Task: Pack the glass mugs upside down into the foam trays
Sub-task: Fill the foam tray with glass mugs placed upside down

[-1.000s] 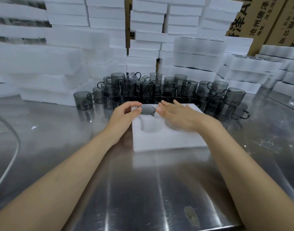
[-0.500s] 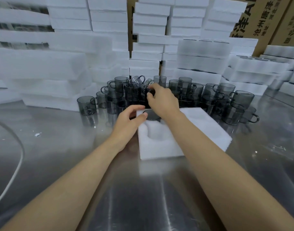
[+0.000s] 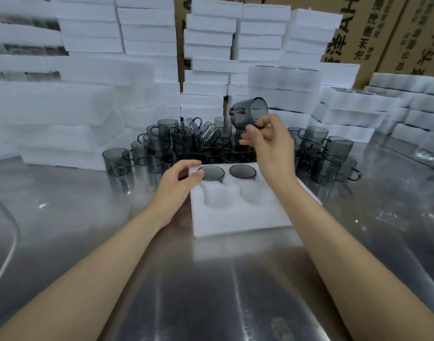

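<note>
The right hand pinches a glass mug near its lower edge, fingers and thumb curled on it. It holds the mug in the air above the far side of the foam tray. The mug is tilted on its side, neither upright nor inverted, which suggests it is being turned so it can go in rim down.

The left hand curls round the tray's far-left corner, thumb on top. It probably grips there to stop the light foam sliding on the slick steel table.

2 seated mugs already sit upside down in the far row, flat bases up and flush with the foam. In front of them 2 empty pockets lie open. The right arm hides the tray's right part.

The loose mugs cluster just beyond the tray, near enough to reach easily. The foam stacks rise behind them.
</note>
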### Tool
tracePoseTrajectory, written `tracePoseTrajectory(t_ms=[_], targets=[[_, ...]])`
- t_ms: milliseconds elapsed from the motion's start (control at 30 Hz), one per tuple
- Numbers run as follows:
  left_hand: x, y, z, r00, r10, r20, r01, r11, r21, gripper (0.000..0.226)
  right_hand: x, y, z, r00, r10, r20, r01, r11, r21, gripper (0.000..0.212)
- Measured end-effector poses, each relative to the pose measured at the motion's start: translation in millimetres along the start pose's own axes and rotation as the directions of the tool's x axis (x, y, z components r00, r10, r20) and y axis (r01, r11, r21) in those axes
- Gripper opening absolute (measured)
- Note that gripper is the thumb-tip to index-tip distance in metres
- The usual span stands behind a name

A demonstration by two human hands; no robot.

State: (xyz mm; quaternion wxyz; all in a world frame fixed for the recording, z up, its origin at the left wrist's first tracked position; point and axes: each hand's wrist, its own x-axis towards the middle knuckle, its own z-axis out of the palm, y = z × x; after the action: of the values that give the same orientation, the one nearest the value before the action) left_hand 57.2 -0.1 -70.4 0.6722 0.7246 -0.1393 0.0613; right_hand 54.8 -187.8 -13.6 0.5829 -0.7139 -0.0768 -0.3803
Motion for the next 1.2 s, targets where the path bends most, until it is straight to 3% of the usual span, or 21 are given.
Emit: tracePoseTrajectory(t_ms=[167, 267, 433, 567, 700, 800, 967, 1100, 1200], targets=[[0.7, -0.7, 0.2, 1.000, -0.007, -0.003, 0.007, 1.000, 0.010, 0.023, -3.0, 1.8, -36.4, 0.997, 0.083, -0.003, -0.082, 0.989, 0.119, 0.015], [0.6, -0.9, 0.4, 1.000, -0.007, -0.001, 0.007, 1.000, 0.024, 0.023, -0.5, 5.7, -43.2, 0.976, 0.219, 0.006, -0.213, 0.945, 0.247, 0.012], [0.2, -1.1, 0.6, 1.000, -0.011, -0.001, 0.011, 1.000, 0.024, 0.023, 3.4, 5.4, -44.5, 0.908, 0.379, 0.179, -0.408, 0.705, 0.580, 0.009], [-0.1, -0.9, 0.4, 1.000, -0.013, -0.001, 0.013, 0.999, 0.043, 0.023, 3.6, 0.9, -45.7, 0.867, 0.437, 0.239, -0.473, 0.572, 0.670, 0.011], [-0.4, -0.9, 0.2, 1.000, -0.017, 0.004, 0.016, 0.999, 0.037, 0.019, 3.1, 3.7, -44.6, 0.829, 0.532, 0.173, -0.534, 0.661, 0.526, 0.036], [0.0, -1.9, -0.6, 1.000, -0.015, 0.006, 0.014, 0.999, 0.047, 0.019, 3.6, 6.0, -42.7, 0.840, 0.534, 0.091, -0.529, 0.773, 0.350, 0.052], [0.0, -1.7, -1.2, 1.000, -0.016, 0.009, 0.015, 0.999, 0.052, 0.019, -1.0, 11.1, -36.0, 0.903, 0.428, 0.022, -0.429, 0.900, 0.074, 0.045], [-0.2, -2.3, -1.6, 1.000, -0.013, 0.016, 0.012, 0.998, 0.058, 0.018, 1.3, 9.1, -37.3, 0.914, 0.406, -0.022, -0.400, 0.907, 0.132, 0.037], [0.0, -2.2, -1.4, 1.000, -0.017, 0.015, 0.016, 0.998, 0.056, 0.017, 2.4, 9.9, -41.0, 0.913, 0.406, -0.033, -0.401, 0.910, 0.101, 0.043]])
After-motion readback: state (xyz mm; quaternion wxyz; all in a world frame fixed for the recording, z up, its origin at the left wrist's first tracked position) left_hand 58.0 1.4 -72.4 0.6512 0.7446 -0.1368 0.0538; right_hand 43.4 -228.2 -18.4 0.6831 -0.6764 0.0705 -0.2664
